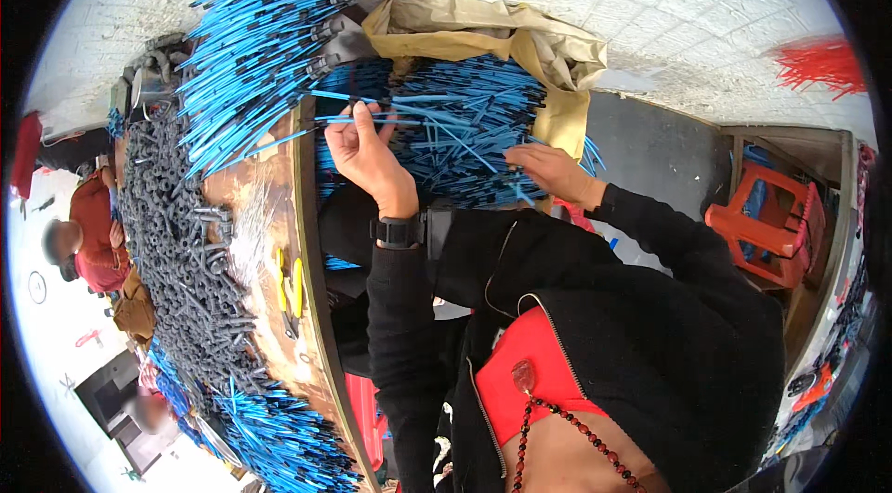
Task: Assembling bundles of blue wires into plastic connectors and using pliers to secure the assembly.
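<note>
My left hand (pixel 370 157), a dark watch (pixel 398 231) on its wrist, is closed in a pinch on thin blue rods (pixel 409 106) that stick out on both sides of its fingers. To the right, my right hand (pixel 557 172) is curled with its fingertips together; what lies between them is too small to make out. Below both hands, a big heap of blue rods with dark ends (pixel 465 84) fills an open pale yellow sack (pixel 557 103).
On the wooden bench (pixel 269 177) at left are bundled blue rods (pixel 251 56), a heap of dark grey fittings (pixel 177 233), yellow-handled pliers (pixel 290 289) and more blue rods (pixel 279 437). An orange-red stool (pixel 762 223) is at right. People sit beyond the bench.
</note>
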`<state>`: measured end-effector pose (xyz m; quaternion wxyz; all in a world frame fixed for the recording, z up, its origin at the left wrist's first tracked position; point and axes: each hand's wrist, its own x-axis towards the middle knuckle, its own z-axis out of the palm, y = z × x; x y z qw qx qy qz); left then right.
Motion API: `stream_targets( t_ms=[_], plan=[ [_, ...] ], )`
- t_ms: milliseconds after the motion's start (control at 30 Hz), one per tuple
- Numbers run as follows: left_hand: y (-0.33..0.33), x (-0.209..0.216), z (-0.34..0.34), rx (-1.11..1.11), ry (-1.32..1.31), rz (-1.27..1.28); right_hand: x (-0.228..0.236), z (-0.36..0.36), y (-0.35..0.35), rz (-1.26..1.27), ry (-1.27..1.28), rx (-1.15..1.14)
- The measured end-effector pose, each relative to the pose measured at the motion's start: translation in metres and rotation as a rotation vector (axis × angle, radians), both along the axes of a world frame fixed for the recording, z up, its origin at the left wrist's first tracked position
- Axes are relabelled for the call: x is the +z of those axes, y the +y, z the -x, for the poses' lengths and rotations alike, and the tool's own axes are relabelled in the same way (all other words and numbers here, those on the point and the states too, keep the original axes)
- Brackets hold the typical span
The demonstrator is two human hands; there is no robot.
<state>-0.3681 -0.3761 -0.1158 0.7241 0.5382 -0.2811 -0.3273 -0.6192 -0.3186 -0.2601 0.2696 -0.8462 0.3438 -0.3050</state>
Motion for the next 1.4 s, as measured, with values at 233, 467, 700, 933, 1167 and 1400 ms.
stream_targets(
  t_ms=[233,467,700,933,1167,1400],
  plan=[
    [-0.004,-0.012,0.017,-0.018,-0.056,-0.007,0.059,0.047,-0.004,0.088,-0.048,-0.105],
    [-0.006,0.003,0.03,-0.121,-0.058,0.011,0.085,-0.007,-0.023,0.192,-0.234,-0.022],
    [-0.001,0.026,0.006,-0.209,0.027,-0.043,0.114,0.024,-0.016,0.186,-0.239,0.007],
    [-0.011,0.054,0.044,-0.438,-0.024,-0.111,0.144,0.015,-0.01,0.088,-0.157,-0.359],
    [-0.026,0.088,-0.024,-0.533,-0.169,-0.344,0.159,0.034,-0.028,-0.103,-0.123,-0.172],
    [-0.023,0.06,0.012,-0.738,-0.253,-0.165,0.161,0.021,-0.036,0.006,-0.208,-0.136]
  ],
)
